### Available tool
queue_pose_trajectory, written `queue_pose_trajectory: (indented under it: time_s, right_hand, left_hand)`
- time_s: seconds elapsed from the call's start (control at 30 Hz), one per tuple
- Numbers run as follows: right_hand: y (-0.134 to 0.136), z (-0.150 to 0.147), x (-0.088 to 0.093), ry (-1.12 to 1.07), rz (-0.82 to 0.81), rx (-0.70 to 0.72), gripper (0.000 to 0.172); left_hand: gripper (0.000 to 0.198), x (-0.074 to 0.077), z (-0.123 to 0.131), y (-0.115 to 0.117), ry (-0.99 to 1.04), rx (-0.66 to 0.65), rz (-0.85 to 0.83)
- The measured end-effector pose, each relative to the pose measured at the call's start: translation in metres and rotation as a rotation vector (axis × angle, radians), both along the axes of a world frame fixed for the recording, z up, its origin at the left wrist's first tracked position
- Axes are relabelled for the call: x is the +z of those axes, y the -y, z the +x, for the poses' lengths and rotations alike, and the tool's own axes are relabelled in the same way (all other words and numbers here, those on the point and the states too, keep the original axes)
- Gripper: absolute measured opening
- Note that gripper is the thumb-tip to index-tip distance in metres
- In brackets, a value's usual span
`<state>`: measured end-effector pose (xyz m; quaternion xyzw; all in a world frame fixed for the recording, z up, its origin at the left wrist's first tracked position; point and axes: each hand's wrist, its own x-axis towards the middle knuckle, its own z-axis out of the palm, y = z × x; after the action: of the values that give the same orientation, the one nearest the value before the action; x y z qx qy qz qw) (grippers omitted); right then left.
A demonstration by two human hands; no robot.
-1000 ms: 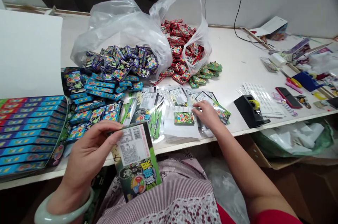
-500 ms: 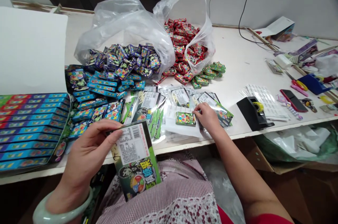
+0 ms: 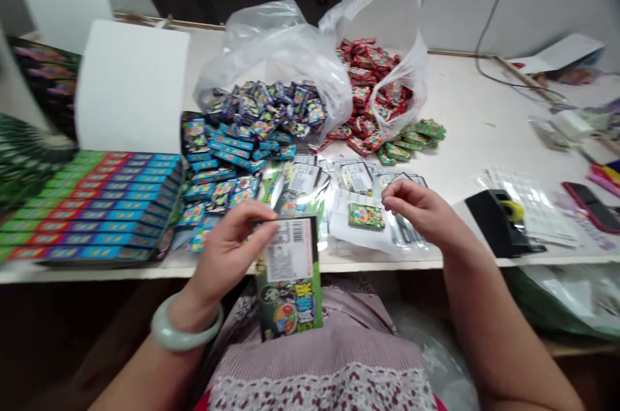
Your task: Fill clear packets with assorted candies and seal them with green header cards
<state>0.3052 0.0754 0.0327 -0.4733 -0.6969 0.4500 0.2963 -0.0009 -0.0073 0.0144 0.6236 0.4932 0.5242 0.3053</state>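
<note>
My left hand (image 3: 227, 262) is closed on the top edge of a green and black packet (image 3: 290, 278) with a white barcode label, held upright over my lap at the table's edge. My right hand (image 3: 419, 212) hovers just above the table with its fingers curled in a pinch; what they hold, if anything, I cannot make out. Just left of it a small green box (image 3: 366, 216) lies on a clear sleeve (image 3: 353, 236). More labelled green packets (image 3: 300, 185) lie fanned out behind it.
Two clear plastic bags hold purple boxes (image 3: 271, 110) and red boxes (image 3: 372, 84), with green boxes (image 3: 411, 138) beside them. Long blue boxes (image 3: 97, 204) fill a carton at the left under a white flap (image 3: 130, 84). A black tape dispenser (image 3: 498, 223) and a red phone (image 3: 591, 205) are at the right.
My right hand has lifted off the packets on the table and curled into a pinch. The left hand has brought the packet more upright and towards the middle. The view has swung left.
</note>
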Motion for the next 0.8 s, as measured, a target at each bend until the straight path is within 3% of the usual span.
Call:
queue_pose_trajectory:
  time_s: [0.13, 0.27, 0.53, 0.8]
  right_hand:
    - [0.008, -0.064, 0.054, -0.027, -0.057, 0.429, 0.012]
    - [0.001, -0.112, 0.067, 0.081, -0.011, 0.624, 0.016]
    - [-0.01, -0.134, 0.052, 0.145, -0.041, 0.589, 0.018]
    - [-0.006, -0.144, 0.048, 0.193, 0.044, 0.516, 0.013]
  left_hand:
    - [0.004, 0.007, 0.008, 0.0, -0.006, -0.035, 0.002]
    - [0.004, 0.01, 0.008, 0.004, 0.011, -0.068, -0.003]
    - [0.01, 0.009, 0.003, 0.006, 0.089, -0.079, -0.024]
    - [0.017, 0.001, 0.005, 0.002, 0.083, 0.034, 0.054]
